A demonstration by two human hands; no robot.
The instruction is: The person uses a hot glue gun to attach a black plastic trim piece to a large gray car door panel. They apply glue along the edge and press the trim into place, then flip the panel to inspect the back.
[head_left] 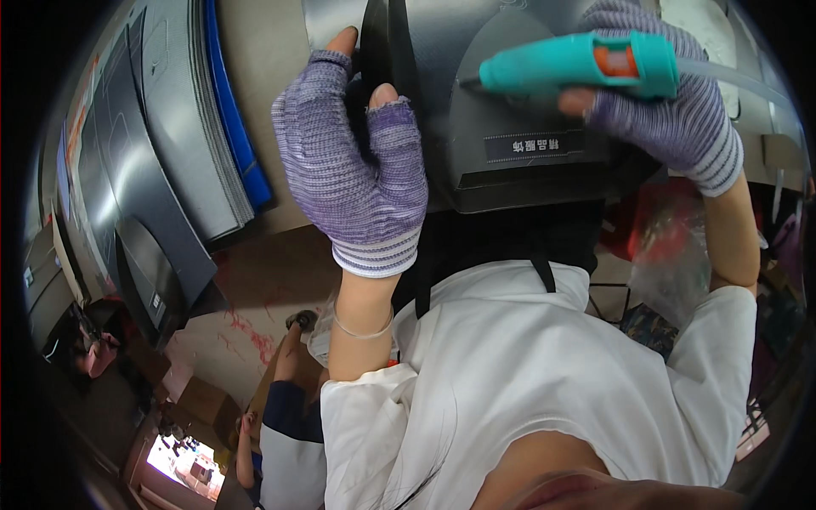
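My right hand (671, 119), in a purple-and-white striped fingerless glove, is closed around a teal glue gun (552, 68) with an orange part in its side. Its dark nozzle points left, over a grey rounded panel (484, 110) that has a dark woven label (533, 146) near its close edge. A clear stick or cord trails from the gun's back. My left hand (357, 161), gloved alike, is at the left of that panel. Its thumb and fingers lie on either side of a black upright flap (393, 51), apparently pinching it; part of the grip is hidden.
Left of my hand on the worktable (263, 93) lie stacked grey sheets (191, 110), a blue sheet (234, 127) and dark glossy panels (140, 161). A clear plastic bag (671, 255) hangs at the right. Another person (289, 433) sits behind, near a cardboard box (204, 404).
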